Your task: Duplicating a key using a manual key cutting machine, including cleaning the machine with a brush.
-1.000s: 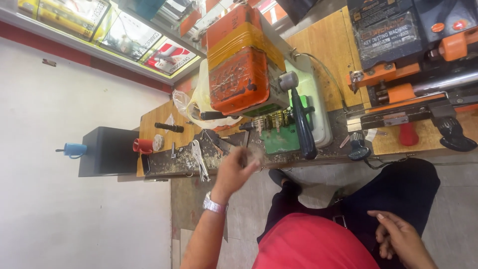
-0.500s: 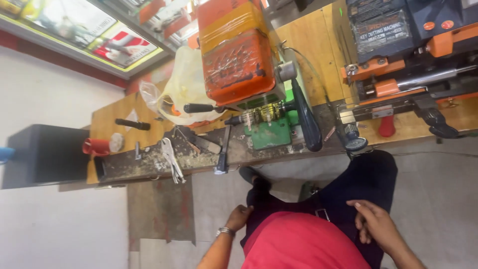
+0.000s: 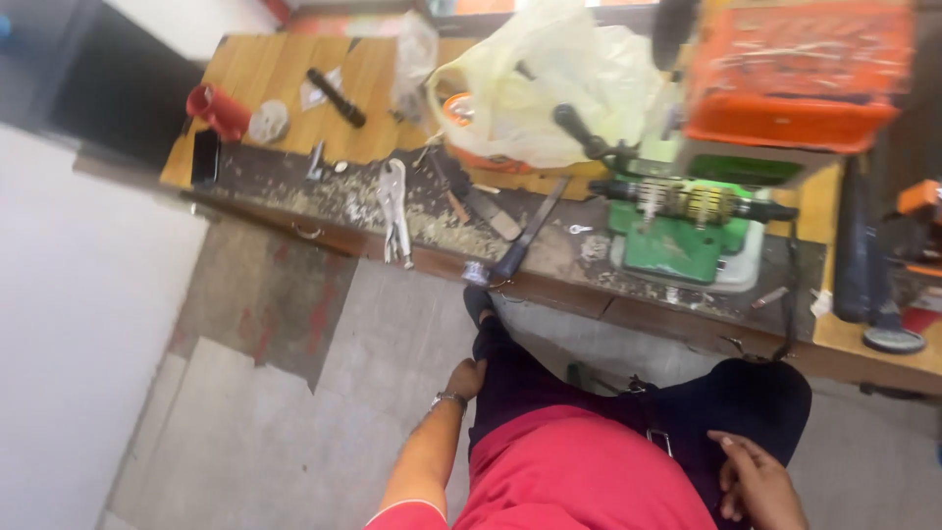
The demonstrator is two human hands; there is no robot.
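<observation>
**Inspector:** Checking hands first. What does each hold?

**Assistant:** The left hand (image 3: 465,378) hangs curled against the dark trouser leg; I cannot tell whether it clasps anything. The right hand (image 3: 756,479) lies released on the thigh, empty.

**Inspector:** Nearest tool?

**Assistant:** The hammer (image 3: 518,241), head overhanging the bench (image 3: 294,228) front edge, just above the left hand and apart from it. The pliers (image 3: 394,208) also overhang, further left.

**Inspector:** Progress?

**Assistant:** My judgement: work is idle. No tool is gripped, and shavings cover the bench front. The green machine (image 3: 685,234) stands unattended.

**Inspector:** Room to move?

**Assistant:** Open floor (image 3: 294,412) to the left, below the bench edge. On the right the machine, the orange case (image 3: 800,74) and the bag (image 3: 540,88) crowd the top, leaving little room.
</observation>
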